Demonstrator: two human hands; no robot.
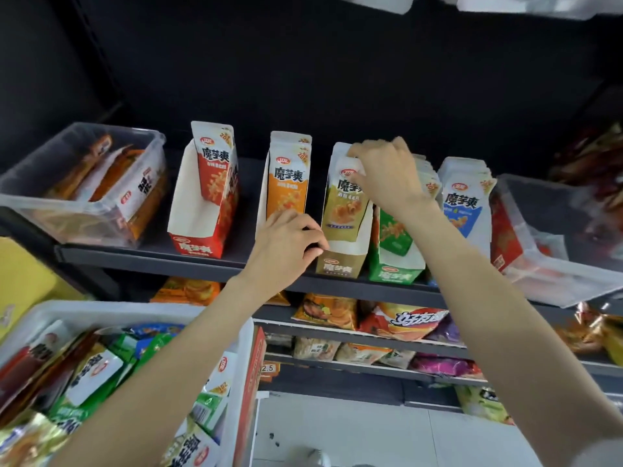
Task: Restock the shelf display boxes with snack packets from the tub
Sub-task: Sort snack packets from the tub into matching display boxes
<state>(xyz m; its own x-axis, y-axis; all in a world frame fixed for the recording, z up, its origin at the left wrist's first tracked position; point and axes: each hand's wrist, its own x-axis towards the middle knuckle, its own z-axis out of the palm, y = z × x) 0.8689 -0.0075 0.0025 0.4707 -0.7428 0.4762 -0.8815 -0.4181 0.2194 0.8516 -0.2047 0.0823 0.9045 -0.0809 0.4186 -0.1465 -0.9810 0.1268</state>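
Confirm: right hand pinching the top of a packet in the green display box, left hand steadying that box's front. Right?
Not quite. The head view shows the right hand pinching the top of an olive-gold packet in the olive-gold display box, not the green display box beside it. The left hand rests at the olive-gold box's front left corner.

Both arms stretched up and forward, left hand (285,246) curled lower down, right hand (387,176) pinching higher up.

Five display boxes (340,261), two hands (286,247).
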